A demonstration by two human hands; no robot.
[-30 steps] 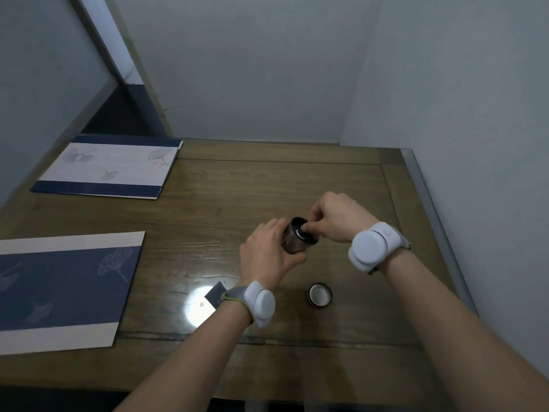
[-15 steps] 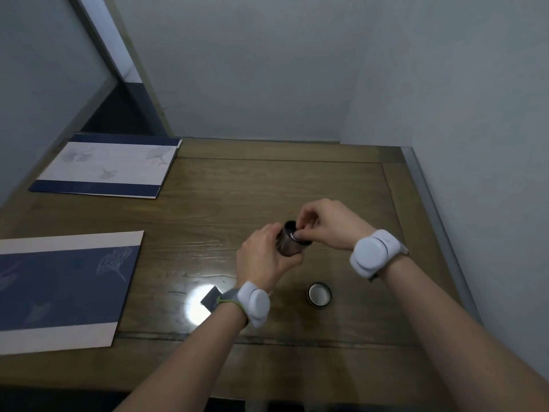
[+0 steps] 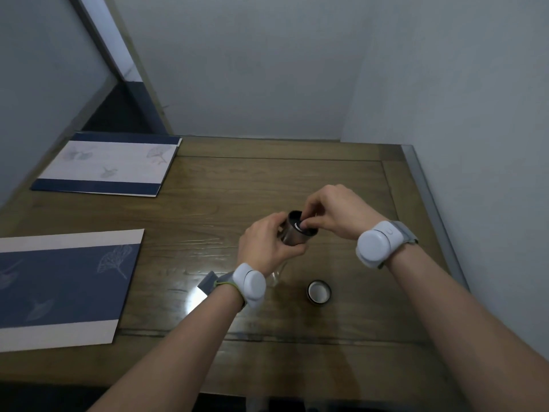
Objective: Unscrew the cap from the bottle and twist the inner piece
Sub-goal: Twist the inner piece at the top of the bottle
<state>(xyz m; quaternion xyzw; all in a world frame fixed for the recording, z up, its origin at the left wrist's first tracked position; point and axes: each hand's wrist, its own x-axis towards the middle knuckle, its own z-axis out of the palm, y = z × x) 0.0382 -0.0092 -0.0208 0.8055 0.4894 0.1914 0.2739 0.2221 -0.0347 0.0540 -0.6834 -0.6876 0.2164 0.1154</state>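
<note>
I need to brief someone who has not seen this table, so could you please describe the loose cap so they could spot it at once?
On the wooden table, look at the bare patch near the front edge, between the person's two forearms. The cap lies there alone, a small dark ring with a pale inside facing up, unlike the bottle, which is held in the hands.

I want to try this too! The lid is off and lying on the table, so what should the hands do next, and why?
Probably turn the inner piece with the right hand. Its fingertips already pinch that piece inside the bottle mouth, the left hand grips the bottle body to steady it, and the cap lies on the table, so only the twisting seems left.
</note>
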